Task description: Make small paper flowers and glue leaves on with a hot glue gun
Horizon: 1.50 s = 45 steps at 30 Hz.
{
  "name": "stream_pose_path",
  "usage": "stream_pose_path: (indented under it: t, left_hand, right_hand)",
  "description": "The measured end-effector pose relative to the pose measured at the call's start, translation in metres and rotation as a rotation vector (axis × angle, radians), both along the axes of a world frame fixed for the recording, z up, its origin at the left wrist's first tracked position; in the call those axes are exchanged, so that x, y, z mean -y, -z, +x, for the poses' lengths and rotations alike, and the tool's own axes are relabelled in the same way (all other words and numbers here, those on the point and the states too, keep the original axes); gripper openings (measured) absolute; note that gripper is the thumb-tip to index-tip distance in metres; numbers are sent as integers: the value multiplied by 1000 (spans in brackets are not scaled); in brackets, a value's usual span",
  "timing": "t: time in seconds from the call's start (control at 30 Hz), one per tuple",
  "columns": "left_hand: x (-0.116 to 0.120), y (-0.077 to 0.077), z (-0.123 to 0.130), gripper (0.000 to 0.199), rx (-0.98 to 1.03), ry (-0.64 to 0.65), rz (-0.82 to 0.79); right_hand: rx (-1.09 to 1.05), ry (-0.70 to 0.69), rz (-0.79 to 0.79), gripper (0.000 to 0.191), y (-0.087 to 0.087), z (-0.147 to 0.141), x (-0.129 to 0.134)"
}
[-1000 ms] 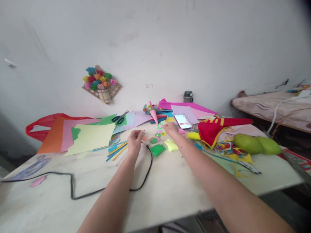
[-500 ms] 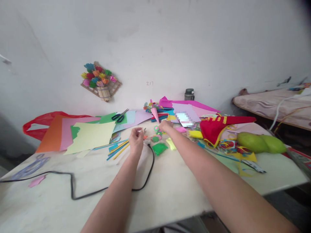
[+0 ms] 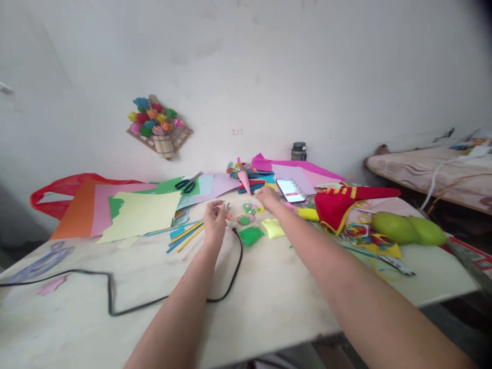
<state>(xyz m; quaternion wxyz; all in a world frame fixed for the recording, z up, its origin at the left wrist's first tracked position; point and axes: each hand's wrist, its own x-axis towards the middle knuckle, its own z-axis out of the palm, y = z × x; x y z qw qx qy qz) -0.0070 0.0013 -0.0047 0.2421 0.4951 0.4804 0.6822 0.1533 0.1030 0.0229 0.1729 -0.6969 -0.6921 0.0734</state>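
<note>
My left hand (image 3: pixel 215 218) is closed around what looks like a small glue gun (image 3: pixel 228 205), its pale tip pointing up and right past my fingers. A black cord (image 3: pixel 240 251) runs up to a white end beside this hand. My right hand (image 3: pixel 267 197) is closed with the fingertips together; anything between them is hidden. Just left of it lie small green, pink and yellow paper flowers (image 3: pixel 251 208). A round green and pink piece (image 3: pixel 246 219) rests nearer me. In front of these are a green packet (image 3: pixel 251 236) and a pale yellow packet (image 3: pixel 273 228).
Coloured paper sheets (image 3: pixel 142 212) with black-handled scissors (image 3: pixel 188 183) cover the left. Paper strips (image 3: pixel 186 238) lie by my left hand. A pink paper cone (image 3: pixel 243 180), a phone (image 3: pixel 291 190), red cloth (image 3: pixel 336 207) and green fruits (image 3: pixel 407 228) stand farther right.
My right hand has drawn slightly right and back from the paper flowers, so more of them shows. My left hand keeps its closed grip. The view has shifted slightly.
</note>
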Motion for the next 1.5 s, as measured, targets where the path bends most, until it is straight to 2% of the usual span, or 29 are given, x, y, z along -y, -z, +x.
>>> stream_pose_path:
  t: [0.23, 0.43, 0.53, 0.73, 0.93, 1.17, 1.3, 1.5]
  left_hand:
    - [-3, 1, 5, 31, 64, 80, 21]
    - [1, -1, 11, 30, -10, 160, -4]
    - [6, -4, 16, 28, -45, 194, 1]
    - [8, -3, 22, 26, -138, 159, -48]
    - [5, -1, 21, 25, -216, 153, -32]
    - [5, -1, 19, 23, -214, 144, -68]
    - [7, -2, 19, 22, -222, 130, -69]
    - [7, -1, 20, 24, -249, 108, -56]
  right_hand:
    - [-233, 56, 135, 24, -6, 32, 19]
    - [-186, 8, 146, 27, -10, 43, 43]
    - [-101, -51, 136, 26, -11, 45, 56]
    - [-46, -318, -13, 23, -12, 58, 72]
    - [30, -448, -75, 32, -21, 65, 77]
    - [171, -494, -117, 34, -20, 64, 76]
    - [175, -527, -169, 40, -18, 64, 76]
    - [115, -517, -154, 41, -13, 60, 75]
